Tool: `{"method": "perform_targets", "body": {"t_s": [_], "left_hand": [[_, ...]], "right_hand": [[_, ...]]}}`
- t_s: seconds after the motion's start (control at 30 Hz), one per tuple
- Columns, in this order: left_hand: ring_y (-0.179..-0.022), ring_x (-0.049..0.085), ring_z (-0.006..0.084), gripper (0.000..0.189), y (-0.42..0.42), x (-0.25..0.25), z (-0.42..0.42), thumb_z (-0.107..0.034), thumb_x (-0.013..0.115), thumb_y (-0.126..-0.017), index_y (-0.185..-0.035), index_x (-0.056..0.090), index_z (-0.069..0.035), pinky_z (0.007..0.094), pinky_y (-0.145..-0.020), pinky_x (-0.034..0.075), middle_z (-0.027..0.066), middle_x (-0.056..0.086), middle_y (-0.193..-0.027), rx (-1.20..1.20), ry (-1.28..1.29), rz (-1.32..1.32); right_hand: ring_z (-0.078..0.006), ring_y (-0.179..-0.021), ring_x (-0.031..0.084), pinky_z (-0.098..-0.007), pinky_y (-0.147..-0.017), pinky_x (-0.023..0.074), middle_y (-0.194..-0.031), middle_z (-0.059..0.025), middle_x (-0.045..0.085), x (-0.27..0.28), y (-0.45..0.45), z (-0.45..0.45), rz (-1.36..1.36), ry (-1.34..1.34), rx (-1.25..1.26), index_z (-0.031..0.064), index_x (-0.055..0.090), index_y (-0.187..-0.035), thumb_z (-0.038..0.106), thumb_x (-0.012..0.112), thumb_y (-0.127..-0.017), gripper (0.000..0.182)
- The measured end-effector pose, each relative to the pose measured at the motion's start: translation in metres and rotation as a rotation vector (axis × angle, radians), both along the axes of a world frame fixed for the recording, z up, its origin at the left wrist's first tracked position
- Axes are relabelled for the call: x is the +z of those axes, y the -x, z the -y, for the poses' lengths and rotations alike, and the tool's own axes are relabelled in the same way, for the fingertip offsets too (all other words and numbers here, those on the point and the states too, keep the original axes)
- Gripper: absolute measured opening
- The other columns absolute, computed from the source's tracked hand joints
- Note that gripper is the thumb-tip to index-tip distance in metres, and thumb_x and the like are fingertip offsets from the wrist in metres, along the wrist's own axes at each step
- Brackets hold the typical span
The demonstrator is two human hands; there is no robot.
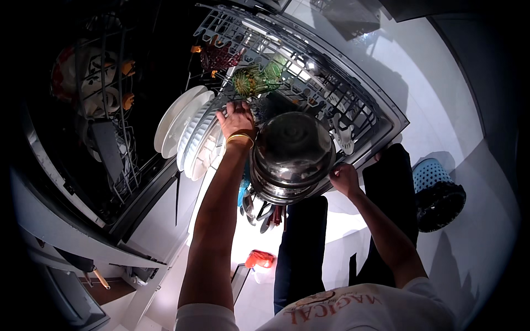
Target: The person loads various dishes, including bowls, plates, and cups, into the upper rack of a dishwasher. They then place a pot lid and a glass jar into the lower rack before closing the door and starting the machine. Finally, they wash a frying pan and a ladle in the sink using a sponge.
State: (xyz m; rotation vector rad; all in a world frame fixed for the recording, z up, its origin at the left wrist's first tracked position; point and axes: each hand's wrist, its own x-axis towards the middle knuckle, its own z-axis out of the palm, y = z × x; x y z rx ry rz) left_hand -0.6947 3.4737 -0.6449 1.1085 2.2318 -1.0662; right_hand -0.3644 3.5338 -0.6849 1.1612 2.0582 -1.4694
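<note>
My left hand (239,121), with a yellow band at the wrist, reaches over the lower rack of an open dishwasher. Its fingers are spread beside a row of upright white plates (170,120), and I see no object in its grasp; what lies under the palm is hidden. Just right of it, a shiny metal bowl or pot (292,149) rests upside down, with more metalware showing beneath its rim. My right hand (345,179) is curled low beside that metalware, near the door edge; whether it grips anything is hidden. Patterned green glassware (250,80) stands beyond my left fingers.
A dark red glass item (219,57) sits left of the green glassware. A white slotted utensil (343,134) lies right of the bowl. Cutlery (271,217) protrudes below it. The upper rack (120,82) holds dishes at left. A blue perforated bin (432,176) stands on the floor.
</note>
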Motion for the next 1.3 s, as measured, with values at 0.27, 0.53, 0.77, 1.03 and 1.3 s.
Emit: {"method": "perform_targets", "body": {"t_s": [0.27,0.53,0.77,1.03,1.3], "left_hand": [[-0.128,0.03,0.0251,0.043,0.001,0.01,-0.002,-0.021,0.039,-0.088,-0.127,0.049,-0.007,0.057,-0.099,0.022,0.0052,0.046,-0.131,-0.078,0.008,0.059],[-0.126,0.032,0.025,0.059,0.0,0.073,0.001,-0.046,0.059,-0.071,-0.115,0.058,-0.006,0.0564,-0.099,0.021,0.0086,0.047,-0.129,-0.029,-0.104,0.03],[-0.115,0.043,0.023,0.062,0.008,0.122,-0.013,-0.047,0.069,-0.062,-0.105,0.06,-0.004,0.0512,-0.094,0.027,0.0076,0.052,-0.115,0.011,-0.146,-0.035],[-0.095,0.062,0.0223,0.05,0.028,0.108,-0.073,-0.036,0.068,-0.062,-0.105,0.063,-0.011,0.0434,-0.1,0.029,0.0095,0.056,-0.111,0.141,0.225,0.05],[-0.097,0.062,0.0241,0.042,0.032,0.102,-0.086,-0.027,0.073,-0.06,-0.097,0.066,-0.007,0.0315,-0.083,0.05,0.0127,0.061,-0.104,0.12,0.19,0.132]], "right_hand": [[-0.033,-0.07,0.063,-0.0411,-0.063,0.0511,-0.07,-0.0145,0.064,0.011,0.003,-0.012,0.059,0.04,0.132,0.0056,0.065,-0.066,0.024,0.06,-0.071,0.019],[-0.0306,-0.066,0.063,-0.0411,-0.06,0.0511,-0.072,-0.013,0.062,0.157,0.096,-0.082,-0.376,-0.021,0.401,0.0049,0.061,-0.084,0.011,0.064,-0.069,0.017],[-0.0304,-0.1,0.055,-0.0353,-0.071,0.0546,-0.12,-0.0158,0.053,0.075,0.294,-0.081,-0.656,-0.64,0.547,0.0041,0.057,-0.108,0.002,0.056,-0.07,0.038],[-0.0357,-0.125,0.037,-0.0458,-0.09,0.0453,-0.142,-0.0047,0.034,0.022,0.332,-0.081,-0.368,-0.415,0.853,0.0232,0.044,-0.131,0.009,0.065,-0.07,0.066],[-0.0297,-0.118,0.047,-0.0335,-0.078,0.0495,-0.141,-0.0038,0.039,0.008,0.314,-0.083,-0.349,-0.439,0.548,0.0238,0.04,-0.133,0.007,0.069,-0.06,0.08]]}}
